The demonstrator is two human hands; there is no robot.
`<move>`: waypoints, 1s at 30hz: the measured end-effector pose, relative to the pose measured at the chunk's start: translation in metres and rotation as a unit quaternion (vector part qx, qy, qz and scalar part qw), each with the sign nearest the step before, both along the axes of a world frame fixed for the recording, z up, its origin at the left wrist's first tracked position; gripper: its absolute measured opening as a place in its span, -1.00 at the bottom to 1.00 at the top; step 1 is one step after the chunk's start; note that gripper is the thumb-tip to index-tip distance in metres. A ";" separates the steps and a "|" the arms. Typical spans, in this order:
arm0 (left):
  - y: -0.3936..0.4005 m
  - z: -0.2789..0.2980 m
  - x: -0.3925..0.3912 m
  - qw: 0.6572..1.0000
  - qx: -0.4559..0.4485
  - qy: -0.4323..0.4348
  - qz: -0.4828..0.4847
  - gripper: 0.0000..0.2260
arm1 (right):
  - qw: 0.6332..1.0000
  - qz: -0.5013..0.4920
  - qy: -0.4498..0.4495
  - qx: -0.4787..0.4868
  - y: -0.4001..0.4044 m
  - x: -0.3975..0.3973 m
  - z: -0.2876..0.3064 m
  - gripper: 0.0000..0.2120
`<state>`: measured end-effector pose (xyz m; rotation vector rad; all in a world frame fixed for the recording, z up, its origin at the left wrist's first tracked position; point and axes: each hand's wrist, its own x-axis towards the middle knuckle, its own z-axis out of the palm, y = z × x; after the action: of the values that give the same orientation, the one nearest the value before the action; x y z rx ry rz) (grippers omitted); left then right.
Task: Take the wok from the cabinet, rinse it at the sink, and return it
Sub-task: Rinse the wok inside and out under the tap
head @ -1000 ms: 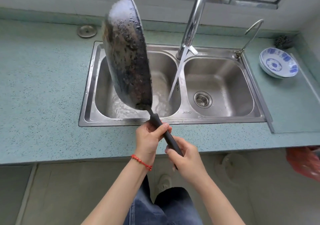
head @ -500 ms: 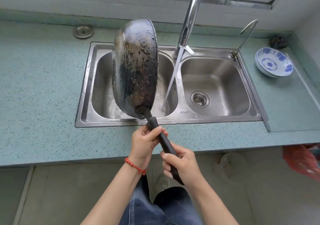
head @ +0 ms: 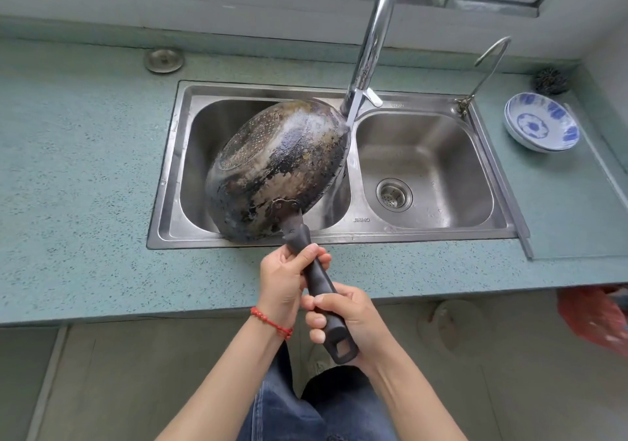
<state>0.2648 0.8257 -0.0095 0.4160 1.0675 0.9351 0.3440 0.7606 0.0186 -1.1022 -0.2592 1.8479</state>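
both hands (head: 289, 284) grip the wok (head: 278, 168) (underside up) over the sink (head: 339, 236).

Head camera looks steeply down (close) over the sink (head: 339, 236).

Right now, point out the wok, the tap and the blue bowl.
wok (head: 278, 165): head view, on its scorched underside.
tap (head: 373, 39): head view, on the upright chrome neck.
blue bowl (head: 540, 124): head view, on the patterned inside.

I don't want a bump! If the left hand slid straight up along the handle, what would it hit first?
Most likely the wok itself: the left hand grips the handle just below where it joins the bowl, over the sink.
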 end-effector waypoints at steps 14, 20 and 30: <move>0.005 -0.013 0.016 0.999 0.006 0.010 -0.043 -0.89 | 0.986 0.033 -0.164 0.009 0.006 0.013 0.003 -0.93; 0.009 -0.012 0.020 0.997 0.013 -0.026 -0.076 -0.86 | 0.977 0.017 -0.214 0.021 0.004 0.015 -0.001 -0.93; 0.014 -0.014 0.026 0.991 -0.013 -0.094 -0.092 -0.75 | 0.960 -0.001 -0.277 0.037 0.002 0.019 -0.011 -0.95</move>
<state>0.2905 0.8394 -0.0233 0.3909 0.8537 0.7794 0.3631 0.7623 0.0078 -1.5501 -0.6424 1.4783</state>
